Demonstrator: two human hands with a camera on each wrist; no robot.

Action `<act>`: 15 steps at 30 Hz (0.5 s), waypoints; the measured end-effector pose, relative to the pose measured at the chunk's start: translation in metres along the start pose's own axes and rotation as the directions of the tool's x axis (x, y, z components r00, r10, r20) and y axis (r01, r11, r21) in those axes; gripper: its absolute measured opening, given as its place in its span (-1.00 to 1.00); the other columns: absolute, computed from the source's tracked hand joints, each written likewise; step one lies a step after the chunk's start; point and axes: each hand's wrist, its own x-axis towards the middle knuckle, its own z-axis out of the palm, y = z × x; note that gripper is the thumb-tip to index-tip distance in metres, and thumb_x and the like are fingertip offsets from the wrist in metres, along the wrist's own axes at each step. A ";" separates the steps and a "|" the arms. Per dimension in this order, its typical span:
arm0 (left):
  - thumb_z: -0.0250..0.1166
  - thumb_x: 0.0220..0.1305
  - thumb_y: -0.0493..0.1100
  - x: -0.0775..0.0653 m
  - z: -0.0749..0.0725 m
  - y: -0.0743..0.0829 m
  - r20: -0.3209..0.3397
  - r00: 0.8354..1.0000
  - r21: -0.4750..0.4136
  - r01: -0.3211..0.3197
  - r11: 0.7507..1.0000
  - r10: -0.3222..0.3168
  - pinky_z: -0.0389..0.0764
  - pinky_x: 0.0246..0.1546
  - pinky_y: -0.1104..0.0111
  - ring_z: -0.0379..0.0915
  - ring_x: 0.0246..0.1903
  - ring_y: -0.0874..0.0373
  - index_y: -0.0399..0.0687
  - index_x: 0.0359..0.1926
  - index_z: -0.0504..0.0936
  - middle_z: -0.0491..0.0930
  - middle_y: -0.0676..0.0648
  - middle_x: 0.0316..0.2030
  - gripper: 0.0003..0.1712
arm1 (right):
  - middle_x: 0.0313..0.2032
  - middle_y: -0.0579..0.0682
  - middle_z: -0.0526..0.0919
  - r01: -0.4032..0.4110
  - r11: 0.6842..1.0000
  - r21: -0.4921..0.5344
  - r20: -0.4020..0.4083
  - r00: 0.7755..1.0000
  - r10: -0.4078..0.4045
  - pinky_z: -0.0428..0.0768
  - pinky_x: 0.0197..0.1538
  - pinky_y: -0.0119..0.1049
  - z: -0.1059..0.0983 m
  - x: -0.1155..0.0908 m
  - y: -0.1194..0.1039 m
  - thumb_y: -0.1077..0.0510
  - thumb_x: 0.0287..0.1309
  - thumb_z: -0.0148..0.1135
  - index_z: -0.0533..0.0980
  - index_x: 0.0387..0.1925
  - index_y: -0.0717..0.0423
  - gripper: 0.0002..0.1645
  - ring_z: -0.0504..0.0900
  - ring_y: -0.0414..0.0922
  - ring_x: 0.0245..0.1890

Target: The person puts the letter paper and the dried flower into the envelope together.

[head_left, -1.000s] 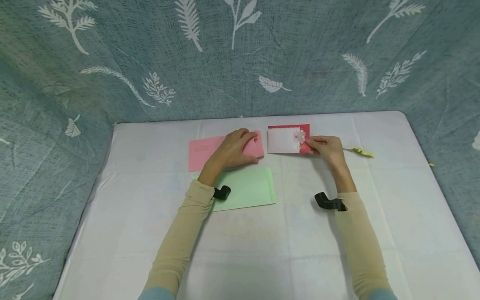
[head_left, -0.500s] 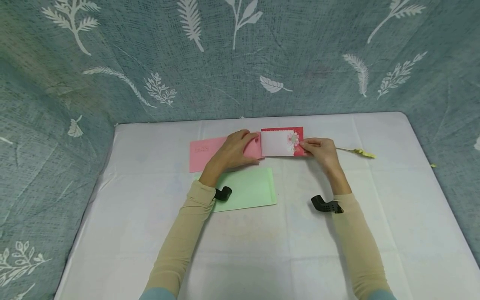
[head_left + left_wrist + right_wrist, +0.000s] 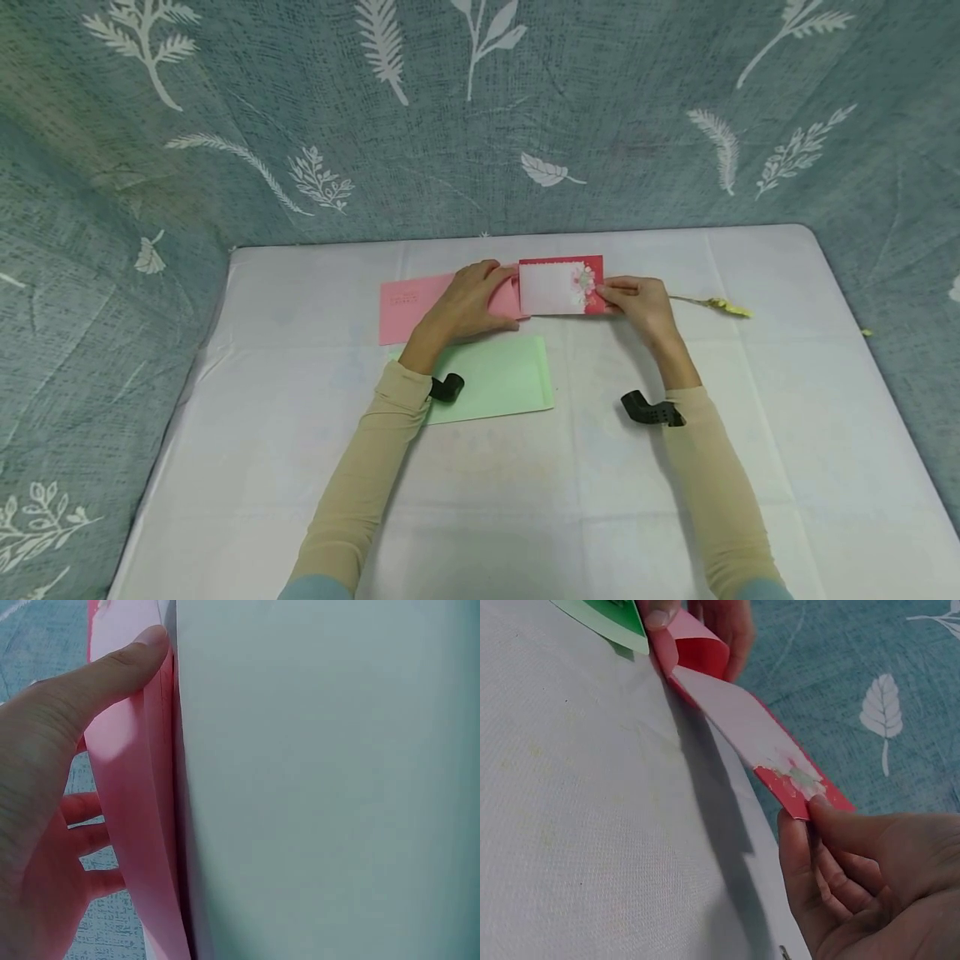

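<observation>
A pink envelope (image 3: 408, 304) lies near the table's far edge, its mouth facing right. My left hand (image 3: 468, 304) spans it and squeezes it between thumb and fingers. In the right wrist view the envelope (image 3: 696, 628) bulges at the mouth, showing a red inside. My right hand (image 3: 647, 305) pinches the right end of a white card (image 3: 547, 287) with a red border and printed flowers. That card's left end meets the envelope's mouth; how much of it is inside, I cannot tell. In the left wrist view my thumb (image 3: 127, 667) presses the envelope's near edge.
A light green envelope (image 3: 498, 379) lies just in front of the pink one. To the right of my right hand is a yellow flower on a thin stem (image 3: 727, 307). White cloth (image 3: 480, 517) covers the table, and a blue-green leaf-patterned curtain (image 3: 480, 150) hangs behind.
My right hand has brought the card left and slightly nearer, from apart to the pink envelope's mouth. The last half second shows only a small shift. My left hand has stayed in place.
</observation>
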 end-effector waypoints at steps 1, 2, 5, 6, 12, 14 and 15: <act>0.46 0.05 0.23 0.000 0.000 0.000 -0.002 1.000 0.000 -0.001 1.000 0.001 0.15 0.36 0.04 0.26 0.25 -0.12 -0.01 0.42 0.30 0.36 -0.23 0.23 -0.02 | -0.39 -0.18 0.65 0.002 1.000 0.001 0.001 1.000 -0.002 0.65 -0.26 -0.46 0.000 0.000 0.000 0.19 0.29 0.25 0.53 0.08 0.44 -0.57 0.62 -0.38 -0.44; 0.46 0.05 0.23 0.000 0.000 0.000 -0.002 1.000 0.001 -0.001 1.000 0.001 0.15 0.36 0.04 0.26 0.25 -0.12 -0.01 0.42 0.30 0.36 -0.23 0.23 -0.02 | -0.39 -0.19 0.65 0.003 1.000 -0.001 0.002 1.000 -0.003 0.65 -0.25 -0.46 -0.001 -0.001 -0.001 0.18 0.29 0.25 0.53 0.08 0.44 -0.56 0.62 -0.39 -0.44; 0.47 0.04 0.22 0.000 0.000 0.000 -0.004 1.000 0.007 -0.004 1.000 0.004 0.14 0.37 0.04 0.25 0.26 -0.13 -0.03 0.41 0.31 0.35 -0.23 0.24 -0.02 | -0.36 -0.16 0.66 0.002 1.000 -0.006 0.008 1.000 -0.002 0.65 -0.23 -0.45 -0.002 -0.002 -0.001 0.17 0.29 0.25 0.52 0.09 0.44 -0.54 0.62 -0.39 -0.42; 0.47 0.04 0.22 0.000 -0.001 0.000 -0.005 1.000 0.010 -0.005 1.000 0.006 0.14 0.36 0.04 0.25 0.26 -0.13 -0.04 0.41 0.31 0.35 -0.24 0.24 -0.02 | -0.34 -0.14 0.66 0.001 1.000 -0.008 0.011 1.000 -0.001 0.65 -0.23 -0.45 -0.002 -0.002 0.000 0.16 0.29 0.25 0.52 0.09 0.43 -0.54 0.62 -0.39 -0.41; 0.48 0.03 0.22 0.000 0.000 0.000 -0.011 1.000 0.017 -0.003 1.000 0.003 0.14 0.36 0.03 0.24 0.26 -0.13 -0.03 0.40 0.32 0.34 -0.24 0.25 -0.02 | -0.22 0.05 0.67 -0.033 0.998 -0.054 0.028 0.999 0.035 0.64 -0.25 -0.47 -0.002 -0.001 0.003 0.16 0.32 0.22 0.51 0.11 0.42 -0.55 0.63 -0.37 -0.43; 0.48 0.03 0.22 0.000 0.000 0.000 -0.016 1.000 0.013 -0.003 1.000 0.004 0.14 0.36 0.03 0.24 0.27 -0.13 -0.02 0.40 0.32 0.35 -0.24 0.24 -0.03 | -0.19 0.11 0.67 -0.043 0.997 -0.068 0.027 0.999 0.045 0.64 -0.28 -0.48 -0.001 0.000 0.003 0.16 0.32 0.22 0.51 0.11 0.42 -0.54 0.63 -0.37 -0.46; 0.48 0.03 0.22 0.000 0.000 0.000 -0.019 1.000 0.014 -0.004 1.000 0.004 0.14 0.36 0.03 0.24 0.27 -0.12 -0.02 0.40 0.32 0.35 -0.24 0.24 -0.02 | -0.17 0.14 0.68 -0.047 0.996 -0.073 0.026 0.998 0.049 0.64 -0.28 -0.48 -0.001 0.001 0.003 0.16 0.32 0.22 0.51 0.11 0.42 -0.54 0.63 -0.37 -0.47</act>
